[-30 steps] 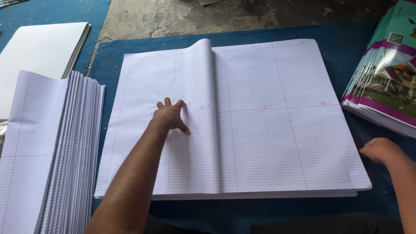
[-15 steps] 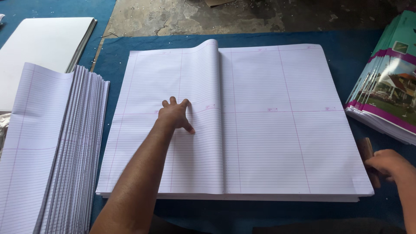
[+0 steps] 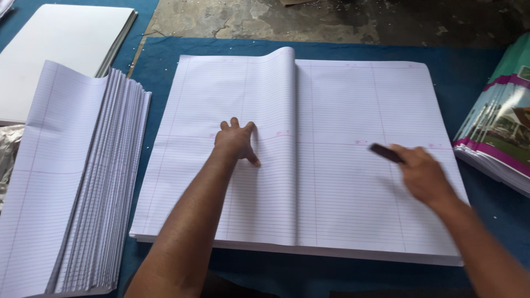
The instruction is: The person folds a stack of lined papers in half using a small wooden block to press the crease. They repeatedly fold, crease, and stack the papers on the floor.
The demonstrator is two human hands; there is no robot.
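Observation:
A large stack of ruled white sheets (image 3: 342, 182) lies on a blue mat, with a folded sheet (image 3: 270, 99) curled up along its middle. My left hand (image 3: 237, 142) presses flat on the left half of that sheet, fingers spread. My right hand (image 3: 419, 174) hovers over the right half and grips a small dark flat tool (image 3: 385, 153) that points toward the fold. The tool and hand are blurred.
A fanned pile of folded ruled sheets (image 3: 83, 182) lies at the left. A stack of plain white boards (image 3: 55, 49) sits at the far left. Colourful printed covers (image 3: 499, 132) are piled at the right edge. Bare concrete floor (image 3: 331, 22) lies beyond the blue mat (image 3: 160, 60).
My right hand came in from the lower right edge over the right half of the stack, carrying the dark tool. My left hand stayed pressed on the left half.

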